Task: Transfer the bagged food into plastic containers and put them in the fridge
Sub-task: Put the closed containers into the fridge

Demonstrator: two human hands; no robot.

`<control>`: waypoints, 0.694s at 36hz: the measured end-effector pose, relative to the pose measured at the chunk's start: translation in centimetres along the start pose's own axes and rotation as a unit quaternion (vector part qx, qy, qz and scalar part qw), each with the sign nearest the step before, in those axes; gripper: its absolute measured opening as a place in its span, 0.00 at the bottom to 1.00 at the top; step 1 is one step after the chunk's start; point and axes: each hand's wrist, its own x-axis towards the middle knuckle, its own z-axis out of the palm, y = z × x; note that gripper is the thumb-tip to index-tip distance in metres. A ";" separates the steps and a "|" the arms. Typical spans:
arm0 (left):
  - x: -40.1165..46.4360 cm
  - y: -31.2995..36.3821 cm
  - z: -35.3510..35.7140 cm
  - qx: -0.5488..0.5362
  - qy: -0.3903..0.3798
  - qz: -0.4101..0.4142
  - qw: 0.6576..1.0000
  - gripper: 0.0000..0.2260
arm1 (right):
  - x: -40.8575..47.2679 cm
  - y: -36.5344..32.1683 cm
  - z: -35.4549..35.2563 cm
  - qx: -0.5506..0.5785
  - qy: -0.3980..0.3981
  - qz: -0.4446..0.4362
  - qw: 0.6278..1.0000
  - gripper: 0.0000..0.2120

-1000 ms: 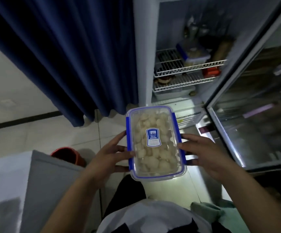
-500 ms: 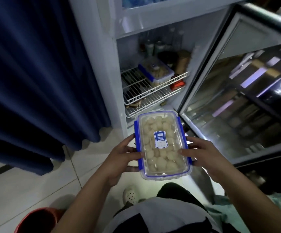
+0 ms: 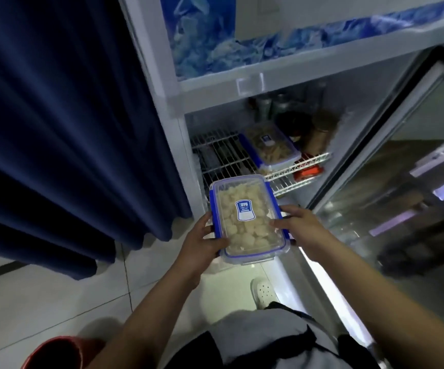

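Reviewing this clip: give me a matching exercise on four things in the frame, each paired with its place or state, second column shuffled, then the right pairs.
Things:
1. container of pale food
2. second container
3. fridge door
4. curtain

Places or states:
A. hangs left of the fridge
B. swung open at right
C. sits on the upper wire shelf
D. held between the left hand and right hand

Pairs: 1-D, 2-C, 3-B, 4-A
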 end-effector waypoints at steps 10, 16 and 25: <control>6.4 1.0 4.7 -0.045 0.103 0.008 0.994 0.26 | 9.8 -3.9 -1.7 -0.028 -0.057 -0.024 0.998 0.15; 7.7 1.2 6.3 -0.031 0.132 0.057 0.989 0.24 | 12.7 -4.6 -2.9 -0.024 -0.079 -0.028 0.996 0.18; 9.7 0.3 7.3 0.466 0.101 0.072 0.876 0.45 | 15.9 -6.3 -1.2 -0.032 -0.087 -0.014 0.996 0.12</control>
